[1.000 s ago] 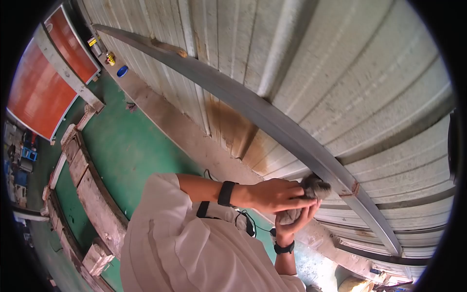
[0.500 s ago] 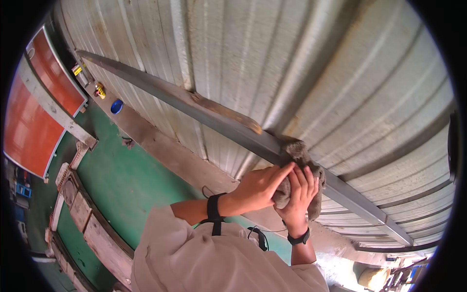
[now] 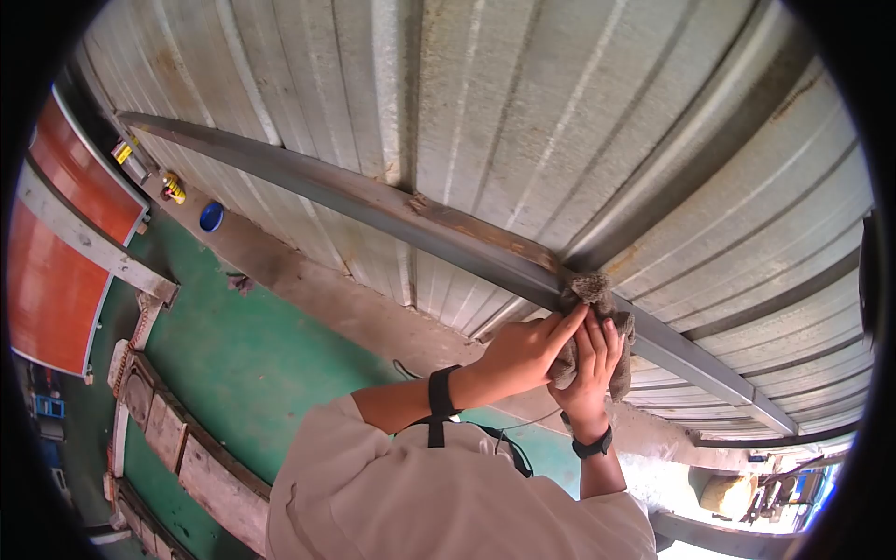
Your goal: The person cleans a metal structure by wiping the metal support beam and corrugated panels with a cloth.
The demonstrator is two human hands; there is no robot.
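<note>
Both hands press a grey rag (image 3: 597, 322) against a long steel rail (image 3: 392, 210) that runs across a corrugated metal wall (image 3: 560, 112). The left hand (image 3: 523, 353) lies over the lower left part of the rag, its grip a flat press with the fingers (image 3: 565, 327) stretched together toward the rail's lower edge. The right hand (image 3: 590, 373) sits just beside it and partly under it, fingers curled up around the rag so that the cloth is pinched between the two hands and the steel. The rag bunches over the rail's front face, a tuft of it reaching the top edge; whether it wraps behind the rail cannot be told.

Left of the hands the rail runs bare and unbroken, with a rusty streak (image 3: 485, 238) along its top edge, far toward the red panel (image 3: 65, 224). To the right it continues free down to a bracket (image 3: 754, 399). Each wrist carries a black band (image 3: 439, 392).

Below, a bare concrete strip (image 3: 308, 280) follows the wall's foot, with a blue lid (image 3: 212, 217) and a yellow bottle (image 3: 173, 189) at its far end. The green floor (image 3: 243, 364) beside it lies open up to a line of worn wooden blocks (image 3: 177, 439).
</note>
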